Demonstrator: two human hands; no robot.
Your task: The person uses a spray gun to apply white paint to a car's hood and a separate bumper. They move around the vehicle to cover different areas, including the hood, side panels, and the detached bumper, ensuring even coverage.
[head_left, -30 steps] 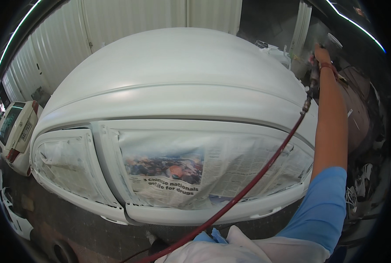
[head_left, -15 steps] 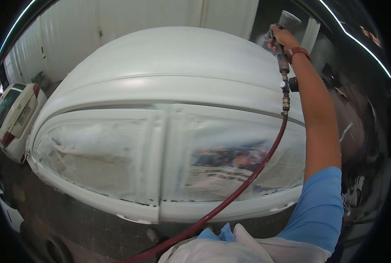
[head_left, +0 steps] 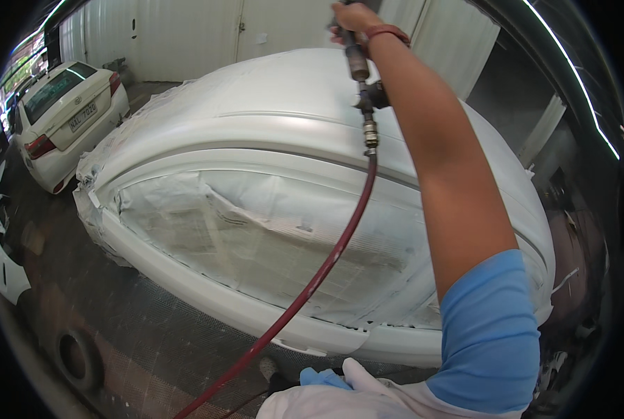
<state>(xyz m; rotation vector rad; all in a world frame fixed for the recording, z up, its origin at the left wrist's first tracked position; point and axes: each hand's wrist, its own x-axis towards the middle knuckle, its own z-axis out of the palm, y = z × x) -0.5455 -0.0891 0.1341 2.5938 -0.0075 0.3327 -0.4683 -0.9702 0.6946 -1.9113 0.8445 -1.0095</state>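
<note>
My right hand (head_left: pixel 355 17) is raised over the far side of the car body (head_left: pixel 270 129), fingers wrapped round the spray gun's handle. The upper edge of the view cuts off most of the spray gun (head_left: pixel 357 61), so its cup and nozzle are hidden. Brass and dark fittings link the handle to a dark red air hose (head_left: pixel 319 276), which curves down to the lower left. White paint coats the roof and window frames. Paint-covered masking paper (head_left: pixel 270 227) fills the side window. My left hand does not show.
A white sedan (head_left: pixel 74 115) stands at the far left. On the floor at lower left lie a tyre (head_left: pixel 78 359) and a white body panel (head_left: pixel 3 244). Pale wall panels (head_left: pixel 179 38) rise behind the car. A shoe (head_left: pixel 268 368) shows near the car's lower edge.
The view has shifted left along the car. My right hand, with the spray gun, has swung left and up in the picture; the hose followed. The cup has left the view.
</note>
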